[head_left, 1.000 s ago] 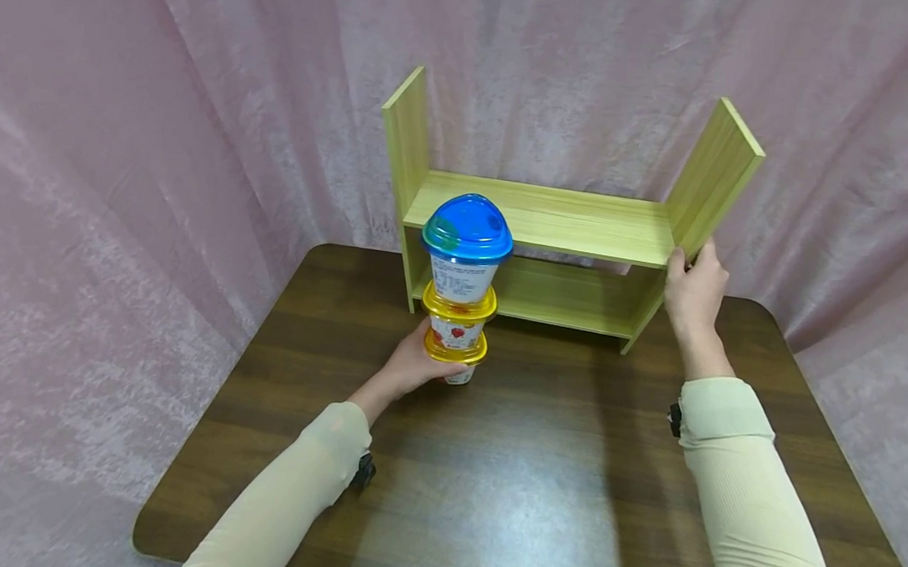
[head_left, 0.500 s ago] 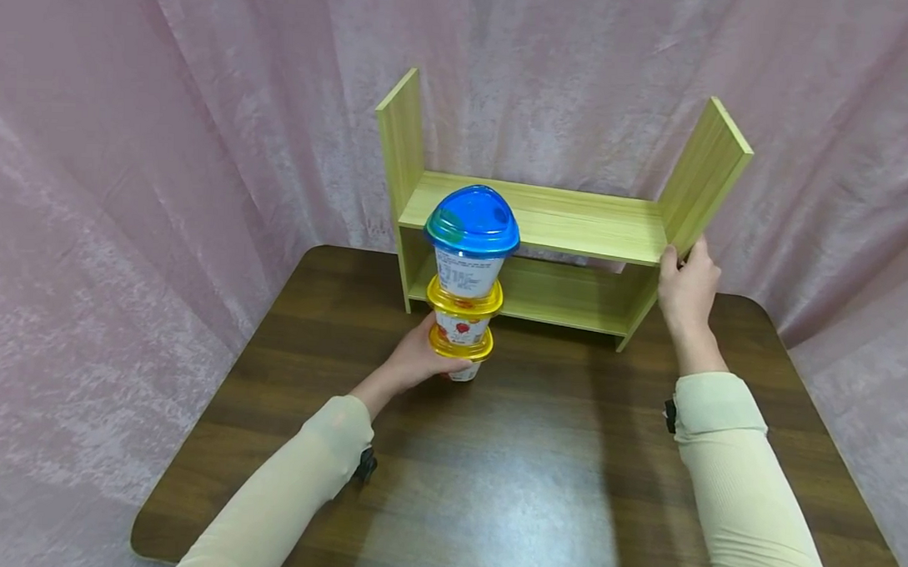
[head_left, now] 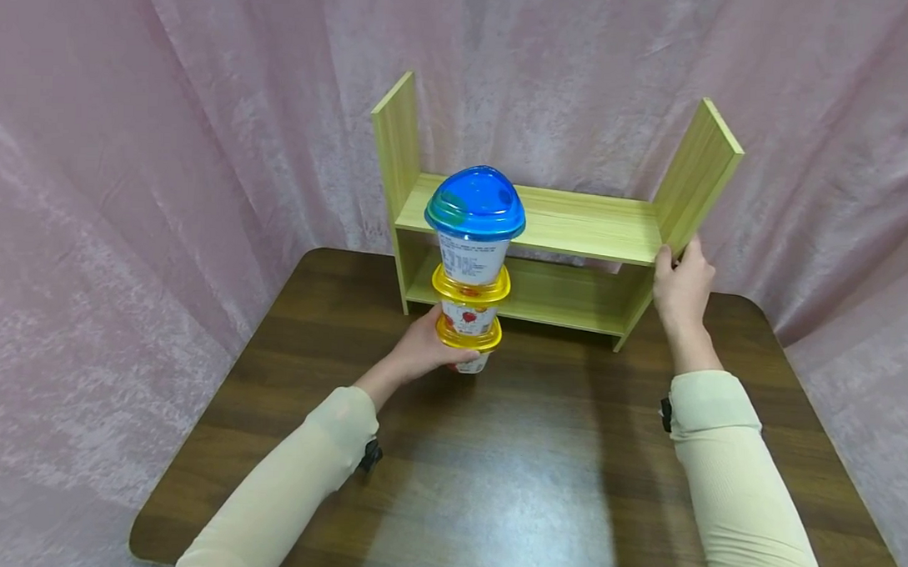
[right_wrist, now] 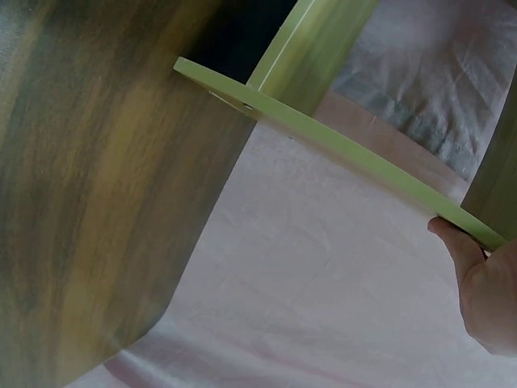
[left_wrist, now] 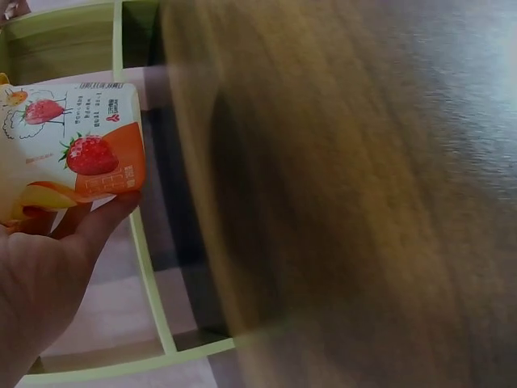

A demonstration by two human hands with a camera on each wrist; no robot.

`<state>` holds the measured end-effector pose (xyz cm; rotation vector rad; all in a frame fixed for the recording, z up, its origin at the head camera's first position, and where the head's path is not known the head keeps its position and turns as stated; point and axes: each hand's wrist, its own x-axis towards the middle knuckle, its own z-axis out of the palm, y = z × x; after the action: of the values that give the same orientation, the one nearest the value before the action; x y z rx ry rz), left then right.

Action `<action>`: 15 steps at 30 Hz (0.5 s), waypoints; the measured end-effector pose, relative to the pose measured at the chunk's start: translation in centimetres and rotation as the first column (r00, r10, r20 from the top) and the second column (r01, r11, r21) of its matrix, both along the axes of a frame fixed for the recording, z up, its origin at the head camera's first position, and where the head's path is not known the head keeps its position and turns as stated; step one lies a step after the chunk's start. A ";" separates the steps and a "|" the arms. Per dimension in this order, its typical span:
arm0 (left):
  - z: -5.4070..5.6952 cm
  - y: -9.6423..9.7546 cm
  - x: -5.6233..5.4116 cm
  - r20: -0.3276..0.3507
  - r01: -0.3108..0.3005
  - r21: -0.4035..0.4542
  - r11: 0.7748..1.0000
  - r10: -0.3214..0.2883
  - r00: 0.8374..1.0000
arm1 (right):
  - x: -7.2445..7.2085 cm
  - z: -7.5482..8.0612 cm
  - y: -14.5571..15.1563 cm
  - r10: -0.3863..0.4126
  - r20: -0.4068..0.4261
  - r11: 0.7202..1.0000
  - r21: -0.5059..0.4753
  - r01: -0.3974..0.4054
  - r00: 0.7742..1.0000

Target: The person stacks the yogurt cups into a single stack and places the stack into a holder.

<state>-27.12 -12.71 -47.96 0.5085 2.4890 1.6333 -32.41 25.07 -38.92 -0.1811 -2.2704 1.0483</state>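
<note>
My left hand [head_left: 425,347] holds the lowest of a stack of lidded food cups, thumb across its front. This bottom cup [left_wrist: 81,153] is white and orange with strawberry pictures. Above it sits a second cup [head_left: 468,317] with a yellow lid. A larger white cup [head_left: 473,257] with a domed blue lid [head_left: 478,202] tops the stack. The stack stands nearly upright, raised off the table, before the left half of a pale wooden shelf [head_left: 587,226]. Over at the shelf's right side panel [head_left: 701,175], my right hand [head_left: 682,287] grips the front edge between thumb and fingers.
The shelf has two levels and stands at the back of a dark brown wooden table [head_left: 508,461] with rounded corners. Pink velvet curtain [head_left: 280,102] hangs behind it and to both sides.
The left hand has raised the cup stack and shifted it slightly right. My right hand keeps its grip on the side panel, while the whole shelf appears slightly further left in view.
</note>
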 end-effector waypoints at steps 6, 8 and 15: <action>1.7 0.7 -0.3 -0.028 0.023 -0.002 1.000 -0.023 0.999 | 0.0 -0.1 -0.1 0.001 0.003 1.000 0.001 -0.001 1.000; 2.1 0.9 -0.6 -0.047 0.038 0.000 0.999 -0.038 0.998 | -0.1 -0.1 -0.1 0.001 0.005 1.000 0.000 -0.001 1.000; 2.7 1.7 -1.6 -0.087 0.085 0.018 0.996 -0.083 0.993 | -0.1 -0.1 -0.3 0.004 -0.002 1.000 0.001 -0.004 1.000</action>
<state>-28.77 -11.01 -45.25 0.6904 2.4753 1.6425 -32.52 24.81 -39.07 -0.1750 -2.2702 1.0487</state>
